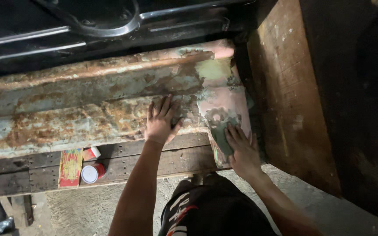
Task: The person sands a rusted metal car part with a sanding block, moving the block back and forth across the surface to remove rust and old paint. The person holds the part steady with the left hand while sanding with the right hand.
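The left hand [160, 120] is spread open, laid flat on the rusty sill panel [79, 116] as a brace; a grey-green sanding sheet [219, 135] is pressed under the right hand's [241, 150] flattened fingers against the panel's patched end.

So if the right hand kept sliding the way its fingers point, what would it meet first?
Probably the pale filler patch higher on the rusty panel; the right hand points up along it, pressing a grey-green sanding sheet.

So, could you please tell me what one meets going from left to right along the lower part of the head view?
Red flat packet → red can with a white lid → left hand flat on the rusty panel → right hand pressing a greenish sanding sheet → wooden board.
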